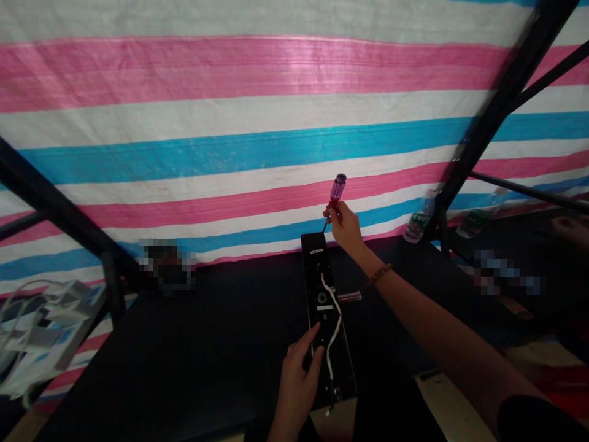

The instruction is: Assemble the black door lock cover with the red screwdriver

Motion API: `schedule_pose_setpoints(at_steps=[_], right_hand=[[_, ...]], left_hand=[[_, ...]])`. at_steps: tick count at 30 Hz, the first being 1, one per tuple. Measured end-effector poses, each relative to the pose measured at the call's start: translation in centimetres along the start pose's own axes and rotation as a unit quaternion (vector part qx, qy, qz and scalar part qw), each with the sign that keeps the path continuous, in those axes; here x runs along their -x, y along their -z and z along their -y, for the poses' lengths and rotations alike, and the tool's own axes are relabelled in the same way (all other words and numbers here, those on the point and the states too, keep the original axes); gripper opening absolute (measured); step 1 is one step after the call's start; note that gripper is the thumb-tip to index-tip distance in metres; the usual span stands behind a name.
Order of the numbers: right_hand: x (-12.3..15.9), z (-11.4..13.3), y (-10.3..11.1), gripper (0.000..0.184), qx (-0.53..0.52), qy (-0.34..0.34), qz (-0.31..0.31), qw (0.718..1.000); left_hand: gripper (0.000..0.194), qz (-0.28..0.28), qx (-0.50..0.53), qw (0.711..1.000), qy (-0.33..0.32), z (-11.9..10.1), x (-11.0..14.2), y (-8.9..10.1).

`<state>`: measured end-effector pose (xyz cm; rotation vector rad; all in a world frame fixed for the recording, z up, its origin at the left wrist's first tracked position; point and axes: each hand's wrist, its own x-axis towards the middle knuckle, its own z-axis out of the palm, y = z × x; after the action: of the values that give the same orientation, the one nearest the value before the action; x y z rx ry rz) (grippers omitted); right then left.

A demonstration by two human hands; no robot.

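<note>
A long black panel-like device (317, 264) lies lengthwise in front of me, with a white cable (339, 322) running along its right side. My right hand (344, 226) is closed around the lower part of a screwdriver (338, 187) with a translucent purple handle. Its dark shaft points down at the far right corner of the device; whether the tip sits in a screw is too small to tell. My left hand (300, 374) rests on the near left edge of the device, thumb and fingers apart. Beside the device's right edge lies another screwdriver-like tool (350, 296) with a pinkish handle.
The black table (207, 356) ends at a striped tarp (257, 153). Plastic bottles (418, 221) stand near the black frame post (478, 123) on the right. White adapters and cables (50, 325) sit at left. Another person's hand (570, 228) shows at far right.
</note>
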<state>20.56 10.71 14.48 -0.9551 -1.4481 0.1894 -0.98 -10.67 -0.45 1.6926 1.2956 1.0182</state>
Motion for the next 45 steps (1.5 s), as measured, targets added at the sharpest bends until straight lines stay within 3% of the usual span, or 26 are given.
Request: schedule_pose_setpoints(at_steps=[12, 27, 31, 37, 45], right_hand=[[0.0, 0.1, -0.1, 0.014, 0.004, -0.007, 0.021, 1.000], [-1.9, 0.6, -0.8, 0.013, 0.105, 0.030, 0.115, 0.987], [-1.3, -0.2, -0.9, 0.009, 0.086, 0.007, 0.131, 0.988], [0.1, -1.2, 0.2, 0.013, 0.060, -0.006, 0.076, 0.995], [-1.0, 0.7, 1.1, 0.009, 0.022, 0.011, 0.042, 0.999]], left_hand=[[0.043, -0.006, 0.007, 1.000, 0.000, -0.5, 0.0, 0.1], [0.044, -0.003, 0.007, 1.000, -0.003, -0.4, 0.0, 0.1], [0.041, -0.008, 0.002, 1.000, -0.009, -0.6, 0.2, 0.1], [0.041, -0.008, -0.004, 1.000, -0.014, -0.5, 0.2, 0.1], [0.041, -0.010, -0.008, 1.000, -0.014, -0.4, 0.0, 0.0]])
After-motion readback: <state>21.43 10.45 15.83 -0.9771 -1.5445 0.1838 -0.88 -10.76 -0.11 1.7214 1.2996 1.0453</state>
